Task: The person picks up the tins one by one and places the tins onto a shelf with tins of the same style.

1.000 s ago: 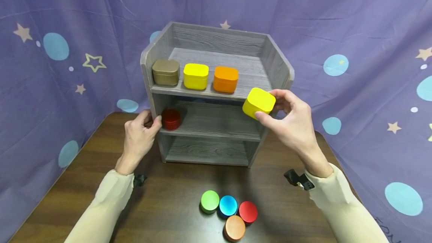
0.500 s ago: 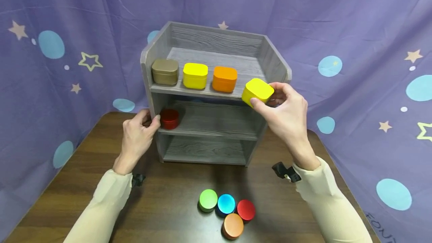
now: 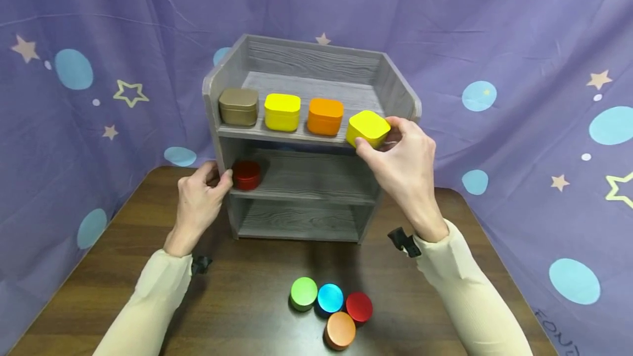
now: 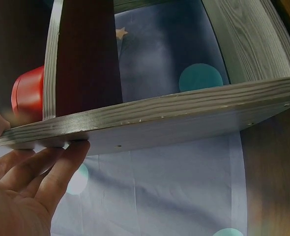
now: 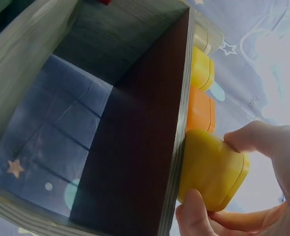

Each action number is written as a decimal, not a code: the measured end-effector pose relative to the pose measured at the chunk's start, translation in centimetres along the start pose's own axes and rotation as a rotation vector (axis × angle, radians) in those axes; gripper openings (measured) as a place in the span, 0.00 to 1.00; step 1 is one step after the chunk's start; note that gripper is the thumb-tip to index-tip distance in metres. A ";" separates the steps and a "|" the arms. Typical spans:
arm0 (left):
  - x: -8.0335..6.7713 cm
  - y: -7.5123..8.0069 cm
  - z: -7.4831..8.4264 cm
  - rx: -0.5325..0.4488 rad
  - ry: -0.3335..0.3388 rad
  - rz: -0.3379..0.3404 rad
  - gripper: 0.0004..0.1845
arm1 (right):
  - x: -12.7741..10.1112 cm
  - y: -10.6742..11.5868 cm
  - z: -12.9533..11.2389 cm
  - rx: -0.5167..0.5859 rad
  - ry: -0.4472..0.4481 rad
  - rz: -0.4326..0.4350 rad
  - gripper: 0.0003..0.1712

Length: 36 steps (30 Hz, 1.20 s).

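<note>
My right hand grips a yellow square tin between thumb and fingers, at the front right of the top shelf. In the right wrist view this yellow tin sits tilted right at the shelf board's edge, beside the orange tin. My left hand pinches the left side panel of the grey wooden shelf unit, thumb in front and fingers behind. The left wrist view has those fingers against the panel's outer face. Just inside that panel, a round red tin stands on the middle shelf.
Along the top shelf's front stand a bronze tin, another yellow tin and an orange tin. On the brown table, green, blue, red and copper round tins cluster in front. A purple curtain hangs behind.
My right hand has carried the yellow tin up and to the left, onto the level of the top shelf, closer to the orange tin. The left hand keeps its hold on the side panel.
</note>
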State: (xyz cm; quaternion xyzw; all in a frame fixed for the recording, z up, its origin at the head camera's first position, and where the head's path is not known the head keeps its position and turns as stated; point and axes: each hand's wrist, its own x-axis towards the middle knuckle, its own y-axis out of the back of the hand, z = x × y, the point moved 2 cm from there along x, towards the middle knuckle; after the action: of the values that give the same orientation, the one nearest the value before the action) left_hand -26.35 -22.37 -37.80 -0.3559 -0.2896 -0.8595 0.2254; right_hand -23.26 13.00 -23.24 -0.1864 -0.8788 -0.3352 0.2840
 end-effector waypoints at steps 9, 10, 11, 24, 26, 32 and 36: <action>-0.1 0.1 -0.1 0.019 0.024 0.002 0.07 | 1.5 -0.6 -0.7 -0.080 0.038 -0.098 0.29; -0.1 0.1 -0.1 0.020 0.024 0.001 0.08 | 1.7 -0.6 -0.7 -0.082 0.035 -0.122 0.28; -0.1 0.0 -0.1 0.020 0.024 0.000 0.07 | 2.0 -0.6 -0.7 -0.085 0.031 -0.146 0.26; -0.1 -0.1 -0.1 0.034 0.016 0.005 0.06 | 2.3 -0.9 -0.4 -0.113 0.013 -0.211 0.47; -0.1 0.0 -0.1 0.039 0.012 0.009 0.06 | 2.1 -1.4 -0.4 -0.100 0.010 -0.177 0.52; 0.0 -0.1 0.0 0.038 0.007 0.010 0.06 | 2.0 -2.3 -0.1 -0.088 -0.019 -0.072 0.53; 0.1 -0.1 0.0 0.033 0.004 0.012 0.06 | 1.9 -2.3 0.2 -0.080 -0.021 -0.034 0.49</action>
State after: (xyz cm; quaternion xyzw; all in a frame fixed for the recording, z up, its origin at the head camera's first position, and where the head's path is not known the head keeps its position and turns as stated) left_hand -26.48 -22.27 -37.75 -0.3519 -0.3013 -0.8539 0.2371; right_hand -25.99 11.79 -23.23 -0.1861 -0.8706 -0.3730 0.2612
